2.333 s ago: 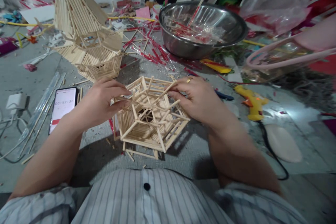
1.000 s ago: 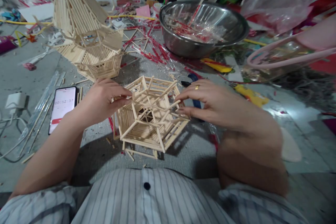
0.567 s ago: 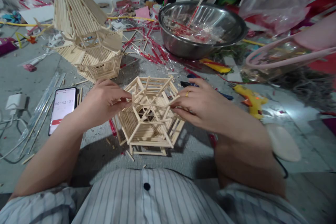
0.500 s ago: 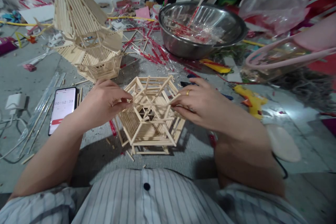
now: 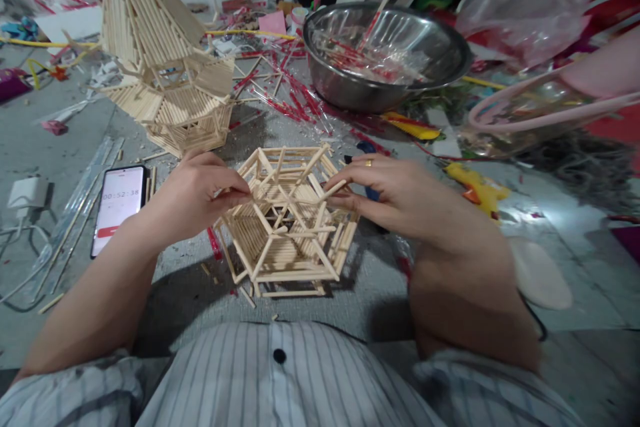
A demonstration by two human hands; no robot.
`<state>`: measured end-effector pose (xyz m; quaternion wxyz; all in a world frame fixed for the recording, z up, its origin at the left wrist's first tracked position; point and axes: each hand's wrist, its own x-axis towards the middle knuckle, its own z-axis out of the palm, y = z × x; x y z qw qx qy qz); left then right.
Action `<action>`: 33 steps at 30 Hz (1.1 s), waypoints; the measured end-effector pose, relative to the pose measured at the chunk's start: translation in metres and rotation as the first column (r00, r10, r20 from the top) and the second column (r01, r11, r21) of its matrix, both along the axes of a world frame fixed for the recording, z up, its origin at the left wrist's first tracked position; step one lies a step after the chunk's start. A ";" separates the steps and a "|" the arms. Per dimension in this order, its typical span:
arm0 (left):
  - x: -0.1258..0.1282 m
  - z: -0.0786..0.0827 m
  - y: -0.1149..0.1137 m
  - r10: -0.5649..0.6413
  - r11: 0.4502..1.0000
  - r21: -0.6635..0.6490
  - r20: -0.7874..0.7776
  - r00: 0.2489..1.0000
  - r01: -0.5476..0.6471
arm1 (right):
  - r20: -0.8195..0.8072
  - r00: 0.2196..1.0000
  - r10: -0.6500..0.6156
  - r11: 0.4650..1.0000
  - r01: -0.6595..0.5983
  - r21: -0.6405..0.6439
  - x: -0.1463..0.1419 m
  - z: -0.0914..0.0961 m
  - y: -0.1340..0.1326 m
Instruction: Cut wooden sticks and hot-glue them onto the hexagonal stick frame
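A six-sided frame of thin wooden sticks (image 5: pixel 295 270) sits on the grey surface in front of me, with spoke-like sticks meeting above its middle. My left hand (image 5: pixel 203 190) pinches at its upper left corner, thumb and forefinger closed around a stick end. On the opposite side, my right hand (image 5: pixel 395 193), wearing a ring, has thumb and forefinger around a stick end that juts out at the upper right. The right fingers are spread a little, and their exact contact is partly hidden. Behind the frame, at the left, stands a taller stick tower (image 5: pixel 150 20) with a pointed roof.
A steel bowl (image 5: pixel 385 90) with red-and-clear wrappers stands behind. At the left lie a phone (image 5: pixel 119 203) showing a timer and a white charger (image 5: pixel 27 193). To the right are a yellow glue gun (image 5: pixel 477 190), a yellow cutter (image 5: pixel 413 127) and a pink-rimmed container (image 5: pixel 545 113).
My right fingers have parted a little and shifted up and right, showing more of the stick end. The frame has turned or shifted slightly to the right. My left hand has hardly moved.
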<state>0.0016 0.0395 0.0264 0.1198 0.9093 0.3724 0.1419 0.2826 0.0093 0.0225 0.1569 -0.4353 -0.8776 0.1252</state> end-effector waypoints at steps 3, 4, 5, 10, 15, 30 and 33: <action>0.001 0.001 0.000 0.011 1.000 0.000 -0.014 1.000 -0.011 | -0.030 1.000 -0.001 1.000 0.000 -0.016 -0.002 0.000 0.000; 0.001 0.001 0.000 0.013 1.000 0.002 -0.015 1.000 -0.013 | -0.035 0.999 0.003 1.000 -0.004 -0.026 -0.003 0.000 0.000; 0.001 0.001 -0.001 0.014 1.000 0.001 -0.015 1.000 -0.014 | -0.040 0.999 0.003 0.999 -0.004 -0.033 -0.003 0.001 -0.001; 0.000 -0.001 0.000 0.007 1.000 0.005 0.003 1.000 -0.007 | -0.060 0.998 -0.006 1.000 0.006 -0.007 -0.001 -0.001 -0.001; -0.001 -0.001 0.001 -0.004 1.000 0.011 -0.004 1.000 0.004 | -0.085 0.991 -0.105 0.987 0.114 0.112 0.002 -0.016 0.009; -0.001 -0.003 0.002 -0.007 1.000 -0.030 -0.030 1.000 0.006 | -0.163 0.976 -0.146 0.989 0.143 -0.029 -0.017 -0.021 0.017; -0.001 -0.002 0.002 -0.004 1.000 -0.023 -0.032 0.999 0.003 | -0.182 0.972 -0.151 0.988 0.146 -0.041 -0.018 -0.021 0.017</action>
